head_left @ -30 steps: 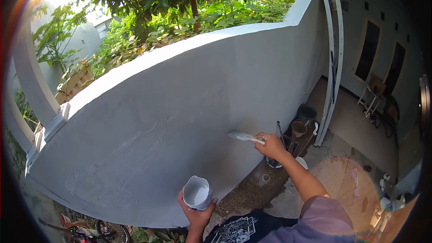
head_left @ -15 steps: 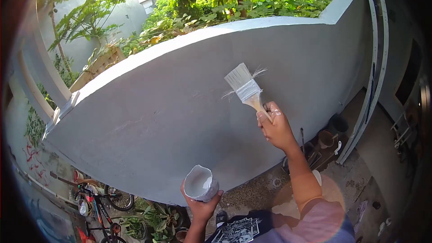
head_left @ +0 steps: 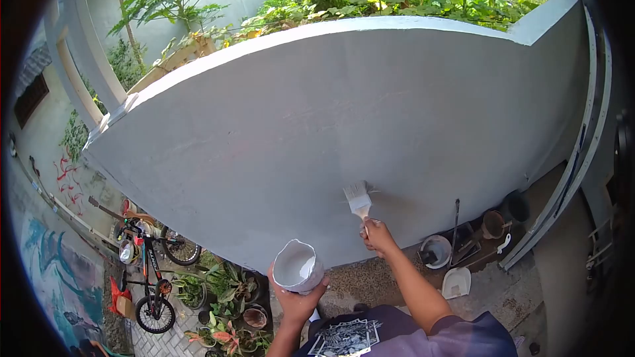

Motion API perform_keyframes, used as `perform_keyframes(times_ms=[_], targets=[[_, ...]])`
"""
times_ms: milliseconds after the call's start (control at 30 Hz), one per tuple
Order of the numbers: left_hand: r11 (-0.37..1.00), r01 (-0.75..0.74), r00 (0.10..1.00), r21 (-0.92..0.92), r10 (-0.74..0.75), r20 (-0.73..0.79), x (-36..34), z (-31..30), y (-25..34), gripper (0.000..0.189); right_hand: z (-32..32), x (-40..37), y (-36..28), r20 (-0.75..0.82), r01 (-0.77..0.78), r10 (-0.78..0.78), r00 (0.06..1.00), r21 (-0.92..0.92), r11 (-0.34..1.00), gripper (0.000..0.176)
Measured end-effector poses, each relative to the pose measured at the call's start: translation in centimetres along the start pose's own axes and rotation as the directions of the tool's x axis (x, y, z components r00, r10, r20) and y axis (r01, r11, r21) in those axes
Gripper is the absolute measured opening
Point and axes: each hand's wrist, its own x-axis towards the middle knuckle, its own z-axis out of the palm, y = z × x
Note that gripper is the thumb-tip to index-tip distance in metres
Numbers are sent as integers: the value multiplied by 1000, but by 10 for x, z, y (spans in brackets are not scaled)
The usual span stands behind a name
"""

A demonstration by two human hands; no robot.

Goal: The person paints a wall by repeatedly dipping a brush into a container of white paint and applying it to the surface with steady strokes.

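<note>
Grey wall point(head_left: 291, 139), whitish paintbrush point(head_left: 358, 197), pale grey cup point(head_left: 291, 270), dark purplish shirt point(head_left: 413, 340) with white print point(head_left: 347, 339), blue mural point(head_left: 56, 277)

The wall point(head_left: 264, 152) looks matt, the brush handle point(head_left: 363, 213) wooden.

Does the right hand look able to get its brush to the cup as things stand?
Probably yes: the cup is open-topped in the left hand, and nothing shows between it and the right hand.

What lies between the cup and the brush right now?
In the head view, only a stretch of grey wall shows between the cup and the brush.
</note>
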Motion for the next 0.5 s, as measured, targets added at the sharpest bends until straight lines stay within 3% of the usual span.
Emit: perform_keyframes(times_ms=[67,100,233,367,500], targets=[[998,-16,999,60,14,43,-3,1,4,102,-9,-4,2,73,-167,166,983,3,986,29],[998,-8,999,62,6,36,-6,3,3,102,-7,-9,-7,77,-175,175,982,-3,985,29],[999,-29,1000,45,29,11,-10,11,7,102,21,-40,-115,190,122,-129,973,48,991,27],[999,-28,1000,25,28,12,-14,16,7,102,54,-77,-220,267,420,-429,863,94,903,30],[998,-61,998,8,61,-7,-15,18,9,102,68,-82,-243,298,480,-479,826,76,874,30]])
